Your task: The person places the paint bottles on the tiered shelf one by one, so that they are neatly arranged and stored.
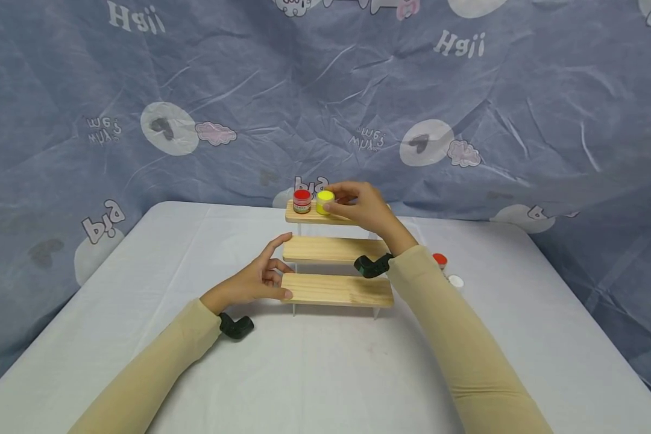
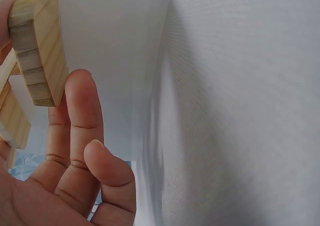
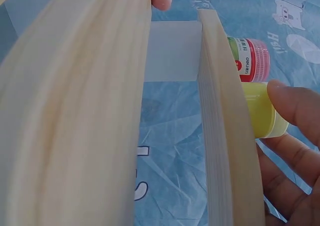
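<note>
1. Blue backdrop (image 1: 304, 78) hung behind white table (image 1: 304, 374).
2. L hand (image 1: 256, 279) gripped tiered stand (image 1: 331, 249) at 9 o'clock, prob. steadying it.
3. R hand (image 1: 363, 205) pinched yellow jar (image 1: 323, 204), top shelf (image 1: 320, 219), 12 o'clock, prob. aligning it w/ red jar (image 1: 302, 202).

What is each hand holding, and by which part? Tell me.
The right hand pinches the yellow jar by its sides, near the top. The left hand holds the stand by its left end.
</note>
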`<state>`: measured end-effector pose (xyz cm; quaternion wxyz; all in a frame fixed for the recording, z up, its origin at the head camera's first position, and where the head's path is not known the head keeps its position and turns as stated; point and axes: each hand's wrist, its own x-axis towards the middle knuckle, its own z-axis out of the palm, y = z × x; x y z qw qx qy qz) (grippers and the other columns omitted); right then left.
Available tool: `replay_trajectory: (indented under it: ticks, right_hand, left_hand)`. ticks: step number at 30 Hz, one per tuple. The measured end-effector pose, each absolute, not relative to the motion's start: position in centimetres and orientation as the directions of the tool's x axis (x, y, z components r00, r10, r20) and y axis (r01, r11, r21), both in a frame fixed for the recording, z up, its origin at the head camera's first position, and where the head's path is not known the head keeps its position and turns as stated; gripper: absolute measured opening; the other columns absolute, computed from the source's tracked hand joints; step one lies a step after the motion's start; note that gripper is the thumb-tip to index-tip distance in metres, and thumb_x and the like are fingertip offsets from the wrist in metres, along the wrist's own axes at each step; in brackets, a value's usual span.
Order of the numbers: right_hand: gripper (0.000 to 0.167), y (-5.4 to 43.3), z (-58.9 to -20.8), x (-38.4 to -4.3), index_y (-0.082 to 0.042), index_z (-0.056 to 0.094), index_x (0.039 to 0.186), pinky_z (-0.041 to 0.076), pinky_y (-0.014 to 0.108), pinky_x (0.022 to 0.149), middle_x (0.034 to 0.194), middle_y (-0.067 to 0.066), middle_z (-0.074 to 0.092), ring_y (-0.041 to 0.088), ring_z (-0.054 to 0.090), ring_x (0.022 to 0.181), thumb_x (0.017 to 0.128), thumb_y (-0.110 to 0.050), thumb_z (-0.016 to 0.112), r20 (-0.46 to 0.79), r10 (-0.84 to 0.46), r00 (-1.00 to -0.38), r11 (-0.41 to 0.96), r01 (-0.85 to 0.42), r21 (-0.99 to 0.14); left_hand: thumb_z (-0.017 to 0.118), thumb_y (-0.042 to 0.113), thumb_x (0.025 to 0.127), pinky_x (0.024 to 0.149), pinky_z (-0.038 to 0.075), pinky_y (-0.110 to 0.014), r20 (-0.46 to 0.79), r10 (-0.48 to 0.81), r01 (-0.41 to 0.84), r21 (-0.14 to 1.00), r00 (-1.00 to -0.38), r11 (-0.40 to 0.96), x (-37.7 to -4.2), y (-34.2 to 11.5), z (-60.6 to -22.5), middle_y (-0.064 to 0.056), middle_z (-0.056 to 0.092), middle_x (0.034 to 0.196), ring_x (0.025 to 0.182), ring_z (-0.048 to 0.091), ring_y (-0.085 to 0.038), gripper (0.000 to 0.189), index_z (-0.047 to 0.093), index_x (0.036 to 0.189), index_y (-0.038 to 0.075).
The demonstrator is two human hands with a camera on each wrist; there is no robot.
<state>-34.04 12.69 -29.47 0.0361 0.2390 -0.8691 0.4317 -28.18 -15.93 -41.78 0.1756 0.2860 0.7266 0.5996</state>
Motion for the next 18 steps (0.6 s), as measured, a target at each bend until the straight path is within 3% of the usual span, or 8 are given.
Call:
replay_trajectory:
  ticks: [10,18]
  right_hand:
    - [0.049,13.2,-29.6,-34.2,-0.003,0.068,0.144,0.053,0.048,0.102,0.127,0.019,0.073,0.034,0.068,0.116,0.099,-0.016,0.082,0.274,-0.391,-0.879,0.481,-0.449,-0.753]
    - [0.044,14.5,-29.9,-34.0,0.001,0.068,0.142,0.052,0.038,0.098,0.132,0.021,0.072,0.03,0.067,0.113,0.1,-0.009,0.079,0.304,-0.403,-0.863,0.383,-0.46,-0.801]
  left_hand:
    - [0.084,0.0,0.089,0.07,0.045,-0.025,0.088,0.631,0.203,0.973,-0.771,0.112,-28.2,-16.0,-41.8,-0.021,0.059,0.126,0.081,0.063,-0.016,0.123,0.0,0.175,0.026]
    - [0.084,-0.001,0.088,0.07,0.046,-0.025,0.088,0.628,0.204,0.972,-0.773,0.115,-28.2,-15.9,-41.7,-0.022,0.06,0.126,0.081,0.062,-0.016,0.123,0.0,0.175,0.025]
